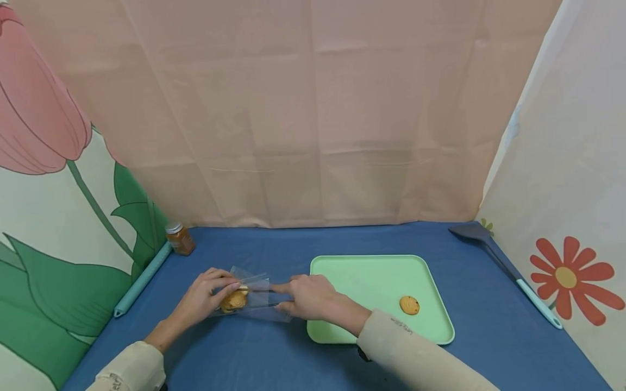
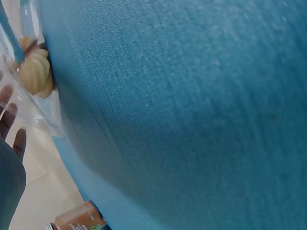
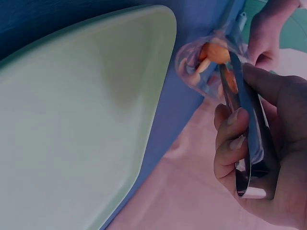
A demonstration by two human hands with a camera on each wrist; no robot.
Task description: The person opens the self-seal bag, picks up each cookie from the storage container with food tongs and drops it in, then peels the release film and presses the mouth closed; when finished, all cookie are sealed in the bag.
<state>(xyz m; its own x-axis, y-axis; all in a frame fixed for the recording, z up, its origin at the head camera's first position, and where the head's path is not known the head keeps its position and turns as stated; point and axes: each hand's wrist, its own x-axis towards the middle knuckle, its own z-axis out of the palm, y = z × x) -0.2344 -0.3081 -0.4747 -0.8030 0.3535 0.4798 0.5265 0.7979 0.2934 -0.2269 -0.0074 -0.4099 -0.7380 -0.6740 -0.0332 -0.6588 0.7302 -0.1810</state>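
My left hand (image 1: 207,290) holds a clear plastic bag (image 1: 256,313) between thumb and fingers, over the left part of the table. Inside the bag are several golden cookies (image 1: 233,302), piled at its left end; a ridged cookie (image 2: 35,73) shows through the plastic in the left wrist view. My right hand (image 1: 313,297) grips metal tongs (image 3: 254,125), with the thumb on one arm and curled fingers on the other. The tongs' front ends reach into the bag, beside the cookies.
A light green tray (image 1: 362,279) stands to the right, partly under my right forearm, with one round cookie (image 1: 409,305) on it. A brown jar (image 1: 180,239) and a teal roll (image 1: 143,281) lie along the left edge. At the right edge rests a turner (image 1: 504,265).
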